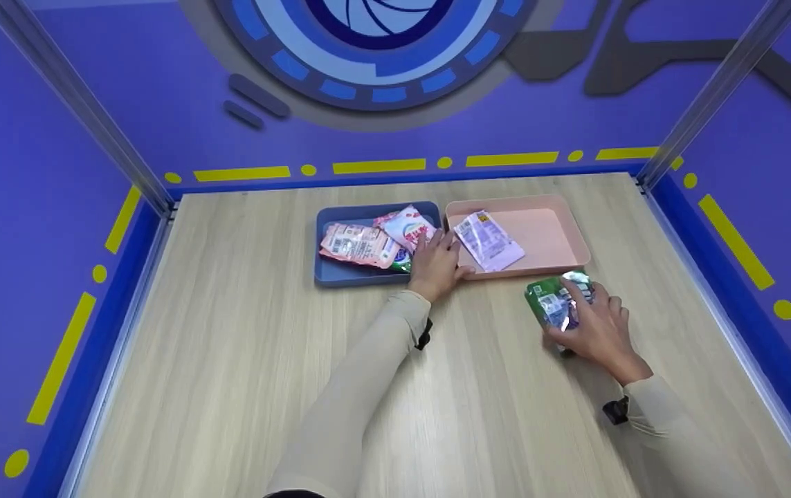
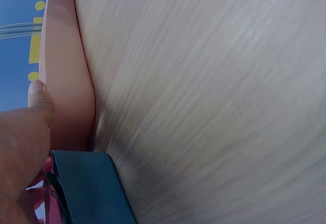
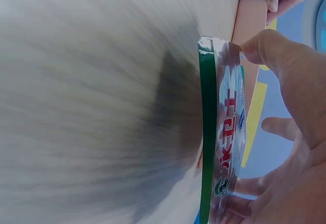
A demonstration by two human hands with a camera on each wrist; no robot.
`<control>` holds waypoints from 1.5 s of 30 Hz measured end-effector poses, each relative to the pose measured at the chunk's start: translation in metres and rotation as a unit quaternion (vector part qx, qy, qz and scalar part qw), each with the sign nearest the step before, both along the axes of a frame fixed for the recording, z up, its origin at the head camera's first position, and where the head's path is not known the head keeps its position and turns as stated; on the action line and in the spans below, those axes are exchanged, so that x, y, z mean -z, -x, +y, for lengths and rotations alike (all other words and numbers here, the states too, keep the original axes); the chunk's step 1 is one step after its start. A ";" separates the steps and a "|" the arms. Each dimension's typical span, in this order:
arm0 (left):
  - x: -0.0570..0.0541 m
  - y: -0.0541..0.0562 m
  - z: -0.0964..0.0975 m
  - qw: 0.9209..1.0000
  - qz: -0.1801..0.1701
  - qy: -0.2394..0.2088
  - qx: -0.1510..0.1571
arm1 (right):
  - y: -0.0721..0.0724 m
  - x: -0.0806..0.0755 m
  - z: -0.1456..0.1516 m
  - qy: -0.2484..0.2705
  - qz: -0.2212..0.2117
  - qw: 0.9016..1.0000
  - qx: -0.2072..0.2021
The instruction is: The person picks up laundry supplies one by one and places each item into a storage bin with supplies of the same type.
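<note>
My right hand (image 1: 601,333) grips a shiny green packet (image 1: 549,304) by its edges, thumb on the near side and fingers on the far side. In the right wrist view the packet (image 3: 226,132) shows red lettering and a green border, held close over the table. My left hand (image 1: 434,266) lies over the right end of the blue tray (image 1: 360,280), thumb spread toward the pink tray (image 1: 551,235). Its fingers are at a white and pink packet (image 1: 409,227). A pink packet (image 1: 357,245) and part of a green one (image 1: 401,261) share the blue tray.
A lilac packet (image 1: 490,242) lies in the left half of the pink tray, which stands right beside the blue one. Both trays sit toward the back of the wooden table (image 1: 243,332). Blue panels (image 1: 56,207) enclose the table at the back and sides.
</note>
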State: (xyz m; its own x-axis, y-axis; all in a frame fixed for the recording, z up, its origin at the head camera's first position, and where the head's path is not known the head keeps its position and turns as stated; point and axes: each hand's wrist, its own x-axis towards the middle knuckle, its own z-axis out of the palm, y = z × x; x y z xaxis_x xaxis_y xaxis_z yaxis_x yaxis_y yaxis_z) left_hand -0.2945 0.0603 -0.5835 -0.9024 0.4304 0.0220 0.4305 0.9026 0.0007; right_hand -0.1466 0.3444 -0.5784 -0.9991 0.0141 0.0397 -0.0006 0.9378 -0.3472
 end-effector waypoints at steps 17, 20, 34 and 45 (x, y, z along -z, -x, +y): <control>-0.001 -0.002 0.000 1.000 0.005 -0.009 0.000 | 0.000 -0.011 0.003 0.003 0.020 1.000 -0.005; 0.000 -0.001 0.000 1.000 0.009 -0.013 0.002 | 0.001 -0.013 0.003 -0.002 0.036 0.999 -0.009; 0.000 0.001 0.002 1.000 -0.008 -0.013 -0.003 | 0.005 -0.019 0.004 -0.001 0.061 0.998 -0.012; 0.001 0.001 0.001 1.000 -0.005 -0.017 -0.004 | 0.012 -0.021 0.003 0.009 0.063 0.998 -0.012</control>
State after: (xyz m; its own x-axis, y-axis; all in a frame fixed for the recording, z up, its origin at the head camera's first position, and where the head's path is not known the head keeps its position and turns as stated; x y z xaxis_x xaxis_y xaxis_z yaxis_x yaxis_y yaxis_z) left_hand -0.2953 0.0610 -0.5844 -0.9063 0.4217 0.0283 0.4226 0.9056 0.0354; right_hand -0.1582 0.3474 -0.5573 -0.9862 -0.0071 0.1654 -0.0669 0.9308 -0.3593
